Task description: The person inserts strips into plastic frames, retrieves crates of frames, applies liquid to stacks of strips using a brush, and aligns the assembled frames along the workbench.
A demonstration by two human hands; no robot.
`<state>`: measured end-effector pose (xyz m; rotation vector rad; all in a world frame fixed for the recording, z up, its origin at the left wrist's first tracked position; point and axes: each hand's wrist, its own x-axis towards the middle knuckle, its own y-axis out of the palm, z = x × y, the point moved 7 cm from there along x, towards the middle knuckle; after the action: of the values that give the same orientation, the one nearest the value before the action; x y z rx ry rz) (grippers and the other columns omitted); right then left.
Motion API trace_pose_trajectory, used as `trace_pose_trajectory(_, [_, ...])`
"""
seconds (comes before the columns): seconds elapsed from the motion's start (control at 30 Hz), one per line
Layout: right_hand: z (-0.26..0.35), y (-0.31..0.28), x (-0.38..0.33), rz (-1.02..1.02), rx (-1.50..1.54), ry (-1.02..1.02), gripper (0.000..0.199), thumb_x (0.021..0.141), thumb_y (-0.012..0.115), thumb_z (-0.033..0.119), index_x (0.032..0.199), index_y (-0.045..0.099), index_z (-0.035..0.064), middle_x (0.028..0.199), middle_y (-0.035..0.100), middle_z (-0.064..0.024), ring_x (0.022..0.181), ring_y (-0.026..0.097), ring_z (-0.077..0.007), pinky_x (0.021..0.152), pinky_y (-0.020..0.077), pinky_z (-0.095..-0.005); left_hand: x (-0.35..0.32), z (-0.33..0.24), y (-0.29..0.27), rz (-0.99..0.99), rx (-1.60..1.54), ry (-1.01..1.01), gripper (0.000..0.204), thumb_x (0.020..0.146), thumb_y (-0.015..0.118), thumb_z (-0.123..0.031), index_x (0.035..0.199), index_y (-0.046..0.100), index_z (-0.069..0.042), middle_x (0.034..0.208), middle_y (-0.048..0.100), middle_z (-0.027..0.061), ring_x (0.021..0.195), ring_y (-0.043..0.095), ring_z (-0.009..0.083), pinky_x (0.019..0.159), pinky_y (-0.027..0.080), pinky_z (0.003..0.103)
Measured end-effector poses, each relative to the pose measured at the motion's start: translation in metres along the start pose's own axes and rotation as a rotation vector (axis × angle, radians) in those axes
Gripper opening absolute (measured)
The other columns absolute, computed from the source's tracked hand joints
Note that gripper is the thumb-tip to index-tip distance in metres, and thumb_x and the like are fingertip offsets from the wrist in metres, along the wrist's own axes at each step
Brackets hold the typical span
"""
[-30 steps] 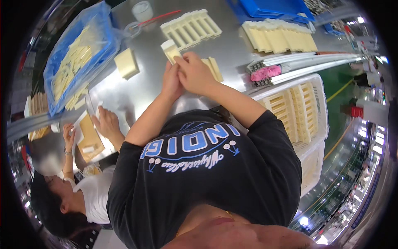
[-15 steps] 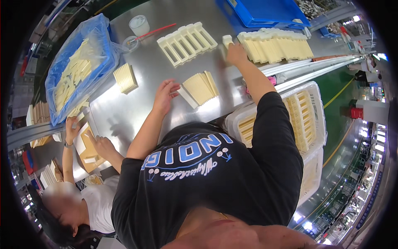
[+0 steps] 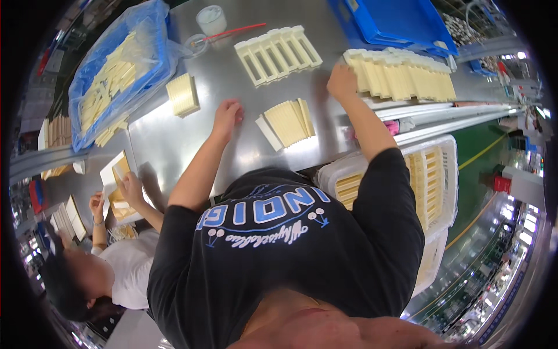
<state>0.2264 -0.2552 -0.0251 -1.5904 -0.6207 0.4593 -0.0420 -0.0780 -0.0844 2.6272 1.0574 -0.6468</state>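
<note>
My right hand [image 3: 342, 82] is at the left end of a long row of cream slats [image 3: 401, 75] with pale, thicker heads. Its fingers close around the endmost slat, partly hiding it. My left hand [image 3: 227, 120] hovers over the metal table, fingers curled in and nothing visible in them. To its right lies a fanned stack of cream strips [image 3: 286, 123], apart from the hand. Farther back sits a group of slotted cream frames [image 3: 278, 55] set side by side.
A smaller strip stack [image 3: 183, 95] lies left, near a bag-lined blue crate [image 3: 75, 110] of loose strips. Behind are a white cup [image 3: 211, 21], a red stick [image 3: 237, 29] and a blue tray [image 3: 401, 23]. White baskets [image 3: 450, 192] stand at right; a co-worker's hands [image 3: 131, 189] are at left.
My right hand has brought a slat against the row's left end. My left hand has drawn away from the fanned stack, its fingers curling. The view has shifted; the co-worker's hands have moved.
</note>
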Motion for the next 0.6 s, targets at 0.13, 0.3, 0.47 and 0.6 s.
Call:
trace_pose_trajectory(0.13, [0.073,-0.003,-0.055,0.587,0.312,-0.163,0.03,0.066,0.048,0.014,0.091,0.049,-0.0029,0.088,0.055,-0.0255,0.082,0.056,-0.0351,0.073,0.0437,-0.0401,0.07,0.01,-0.023,-0.237,0.371,0.243,0.032,0.074,0.054,-0.026,0.092,0.051,0.001,0.082,0.057,0.017,0.078,0.056,0.0267,0.067,0.044,0.034])
trace_pose_trajectory(0.3, [0.077,0.025,-0.084,0.632,0.274,-0.132,0.04,0.067,0.048,0.013,0.102,0.038,-0.0045,0.087,0.056,-0.0247,0.083,0.055,-0.0351,0.072,0.0439,-0.0397,0.082,-0.045,0.02,-0.354,0.709,0.246,0.037,0.074,0.051,-0.03,0.093,0.051,0.001,0.088,0.056,0.022,0.089,0.053,0.0344,0.075,0.042,0.04])
trace_pose_trajectory(0.47, [0.083,0.014,-0.092,0.631,0.307,-0.123,0.044,0.066,0.048,0.011,0.105,0.032,-0.0037,0.086,0.056,-0.024,0.083,0.055,-0.0354,0.072,0.0439,-0.04,0.096,-0.039,0.021,-0.279,0.939,0.228,0.03,0.071,0.049,-0.025,0.085,0.055,0.001,0.087,0.056,0.0212,0.086,0.054,0.0339,0.075,0.043,0.04])
trace_pose_trajectory(0.6, [0.085,0.019,-0.093,0.611,0.365,-0.09,0.046,0.065,0.05,0.01,0.105,0.031,-0.0033,0.084,0.056,-0.0241,0.083,0.054,-0.037,0.072,0.0433,-0.0407,0.084,-0.041,-0.005,-0.323,0.859,0.194,0.028,0.066,0.051,-0.022,0.082,0.056,0.0,0.089,0.056,0.0211,0.085,0.055,0.0326,0.072,0.043,0.039])
